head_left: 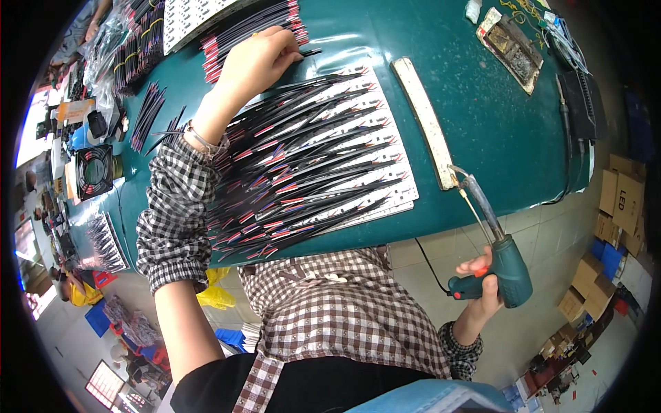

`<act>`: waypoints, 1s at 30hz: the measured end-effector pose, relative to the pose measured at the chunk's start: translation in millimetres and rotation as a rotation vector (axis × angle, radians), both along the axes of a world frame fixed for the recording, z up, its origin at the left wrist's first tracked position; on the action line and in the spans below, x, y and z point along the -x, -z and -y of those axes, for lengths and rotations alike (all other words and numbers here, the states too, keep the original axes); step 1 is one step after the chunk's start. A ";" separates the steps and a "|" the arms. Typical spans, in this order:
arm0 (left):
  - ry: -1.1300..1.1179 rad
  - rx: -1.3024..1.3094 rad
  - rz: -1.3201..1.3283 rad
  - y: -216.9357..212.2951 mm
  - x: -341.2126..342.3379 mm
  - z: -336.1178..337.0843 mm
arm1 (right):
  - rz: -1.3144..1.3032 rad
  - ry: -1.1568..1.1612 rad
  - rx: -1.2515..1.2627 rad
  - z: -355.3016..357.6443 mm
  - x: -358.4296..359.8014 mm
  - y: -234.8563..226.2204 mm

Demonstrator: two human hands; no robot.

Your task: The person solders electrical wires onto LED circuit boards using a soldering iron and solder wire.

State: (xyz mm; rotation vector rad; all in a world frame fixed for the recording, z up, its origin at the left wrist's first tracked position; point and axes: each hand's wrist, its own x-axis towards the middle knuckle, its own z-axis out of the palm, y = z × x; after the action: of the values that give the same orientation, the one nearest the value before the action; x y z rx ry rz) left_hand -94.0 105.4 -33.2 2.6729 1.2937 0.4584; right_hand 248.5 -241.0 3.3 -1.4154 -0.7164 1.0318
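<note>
My left hand (256, 63) is closed at the far side of the table, its fingertips pinched on a dark wire (312, 52) whose short end sticks out to the right. Just beyond it lies a row of black wires (265, 31) with red and white ends. My right hand (482, 289) grips a green soldering gun (511, 265) by its handle at the table's front edge. The gun's tip rests at or close to the near end of a narrow whitish strip (425, 120). Between my hands, a white circuit-board panel (403, 172) carries many black wires with red, white and blue ends.
A dirty metal tray (513, 51) lies at the far right, near a dark box (584, 103) with a cable. At the left are bundled wires (127, 65), a small fan (94, 170) and another wired panel (107, 241). Cardboard boxes (626, 196) stand right of the table.
</note>
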 end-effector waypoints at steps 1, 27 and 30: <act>0.029 -0.049 -0.017 -0.9 0.0 -1.4 | 0.004 0.002 0.001 0.9 -0.1 -0.1; -0.006 0.134 0.303 -8.1 -127.3 222.3 | 0.108 -0.089 0.112 8.8 7.4 -20.0; -0.015 0.167 0.310 -10.2 -127.7 223.1 | 0.094 -0.133 0.187 8.8 7.2 -23.6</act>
State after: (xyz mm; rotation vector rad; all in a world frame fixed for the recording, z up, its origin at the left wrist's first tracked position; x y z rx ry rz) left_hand 33.6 -117.7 -23.0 2.3446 1.2022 0.7013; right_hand 241.4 -249.9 26.9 -1.6030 -0.8079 1.1666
